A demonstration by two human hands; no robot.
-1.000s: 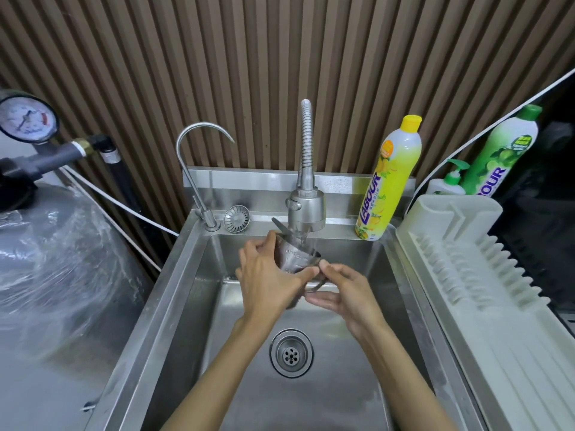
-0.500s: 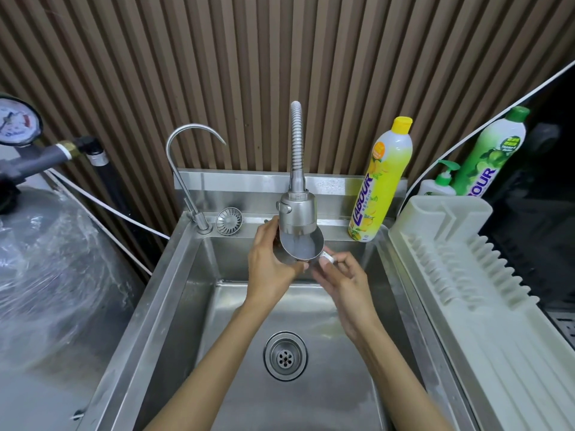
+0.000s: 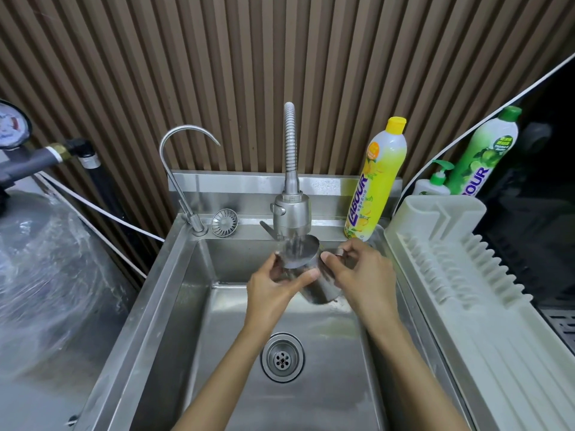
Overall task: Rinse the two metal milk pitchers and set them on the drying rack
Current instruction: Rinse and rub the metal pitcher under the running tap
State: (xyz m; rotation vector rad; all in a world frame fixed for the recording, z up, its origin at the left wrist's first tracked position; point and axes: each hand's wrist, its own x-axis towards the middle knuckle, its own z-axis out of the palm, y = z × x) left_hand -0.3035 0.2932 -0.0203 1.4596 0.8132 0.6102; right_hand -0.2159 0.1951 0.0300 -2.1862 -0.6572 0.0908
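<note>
A small metal milk pitcher (image 3: pixel 314 284) is held over the steel sink (image 3: pixel 199 306), tilted with its mouth up under the spray head of the flexible tap (image 3: pixel 292 213). Water streams into it. My left hand (image 3: pixel 273 287) wraps the pitcher's left side. My right hand (image 3: pixel 357 275) grips its handle on the right. The white plastic drying rack (image 3: pixel 451 275) stands to the right of the sink, with nothing on it. I see only one pitcher.
A yellow dish soap bottle (image 3: pixel 378 181) stands at the sink's back right corner; a green bottle (image 3: pixel 485 150) and a pump bottle (image 3: pixel 434 181) are behind the rack. A thin curved tap (image 3: pixel 183 169) and a loose strainer (image 3: pixel 224 222) sit at back left. The drain (image 3: pixel 282 357) is open.
The pitcher has turned from mouth tilted away to mouth up under the spray, and water now runs into it. My right hand has shifted to the handle.
</note>
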